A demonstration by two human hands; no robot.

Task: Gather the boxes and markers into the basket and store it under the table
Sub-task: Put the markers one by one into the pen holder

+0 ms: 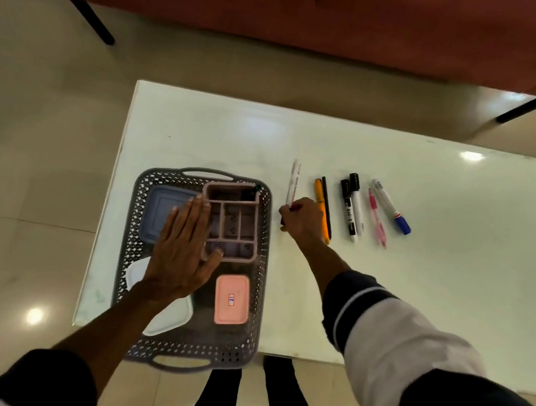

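A grey perforated basket (261,268) sits at the table's left front, overhanging the near edge. Inside lie a blue box (156,211), a white box (171,320), a pink box (231,300) and a pink divided organiser (235,222) with a green marker (256,189) at its far corner. My left hand (182,250) lies flat, fingers straight, over the blue box and the organiser's left rim. My right hand (301,219) pinches the near end of a white pen (294,180) lying on the table. Right of it lie several more pens and markers (355,208).
The white glossy table (416,284) has bare surface right of the markers and behind the basket. A red sofa (346,16) with black legs stands beyond it on the tiled floor. My legs show under the near table edge.
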